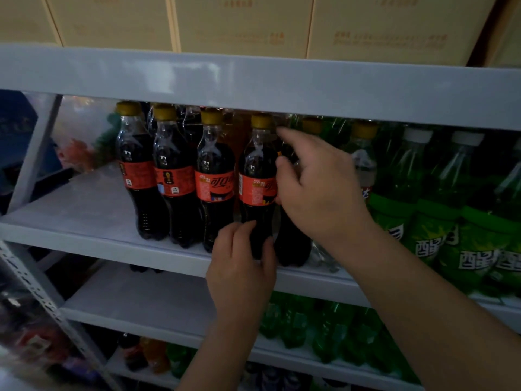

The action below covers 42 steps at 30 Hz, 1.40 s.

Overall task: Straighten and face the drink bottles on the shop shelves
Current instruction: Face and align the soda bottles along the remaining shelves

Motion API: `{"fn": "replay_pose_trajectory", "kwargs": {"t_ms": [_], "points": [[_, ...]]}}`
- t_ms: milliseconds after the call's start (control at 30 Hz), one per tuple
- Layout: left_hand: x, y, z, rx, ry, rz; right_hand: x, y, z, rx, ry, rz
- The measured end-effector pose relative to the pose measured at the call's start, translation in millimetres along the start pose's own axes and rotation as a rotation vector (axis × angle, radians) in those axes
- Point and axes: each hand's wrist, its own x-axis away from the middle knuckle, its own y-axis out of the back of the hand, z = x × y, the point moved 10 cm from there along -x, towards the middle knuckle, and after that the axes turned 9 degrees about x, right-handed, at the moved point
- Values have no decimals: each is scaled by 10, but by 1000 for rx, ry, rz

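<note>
Several cola bottles with red labels and gold caps stand in a row on the white middle shelf (84,215). My left hand (239,266) grips the base of the fourth cola bottle (258,176) at the shelf's front edge. My right hand (315,187) reaches in beside it, fingers curled round another dark cola bottle (293,244) just to the right, mostly hidden by the hand. The two leftmost cola bottles (141,176) show their label backs; the third cola bottle (215,182) shows its logo.
Green bottles (439,210) with green labels fill the shelf's right part. Tan cartons (242,24) sit on the top shelf above. The lower shelf holds small green bottles (332,328). A perforated metal upright (42,300) runs down the left.
</note>
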Motion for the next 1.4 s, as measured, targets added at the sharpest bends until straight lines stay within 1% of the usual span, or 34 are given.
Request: {"fn": "replay_pose_trajectory", "kwargs": {"t_ms": [67, 167, 233, 267, 433, 633, 733, 833, 967, 1100, 1267, 1333, 1400], "points": [[-37, -59, 26, -40, -2, 36, -128, -221, 0, -49, -75, 134], [-68, -149, 72, -97, 26, 97, -206, -536, -112, -147, -303, 334], [-89, -167, 116, -106, 61, 110, -220, -649, -154, -260, -414, 379], [-96, -170, 130, -99, 73, 112, -236, -670, -155, -280, -434, 382], [-64, -151, 110, -53, 91, 135, -386, -605, -159, -13, -311, 284], [-39, -119, 115, -40, 94, 214, -413, -493, -39, 21, -217, 185], [-48, -139, 152, -55, 145, 250, -444, -472, -29, 83, -207, 196], [-58, -175, 166, -67, 178, 261, -466, -496, -34, 85, -220, 225], [-91, -175, 167, -76, 211, 271, -452, -476, -61, 105, -232, 216], [-131, -167, 113, -101, 196, 308, -453, -466, -74, 190, -186, 261], [-199, -132, 82, -241, 174, 349, -456, -434, -35, 252, -129, 261], [-207, -141, 91, -225, 195, 355, -440, -429, -33, 217, -136, 254], [-198, -145, 104, -186, 195, 353, -420, -400, -25, 199, -141, 205]]}}
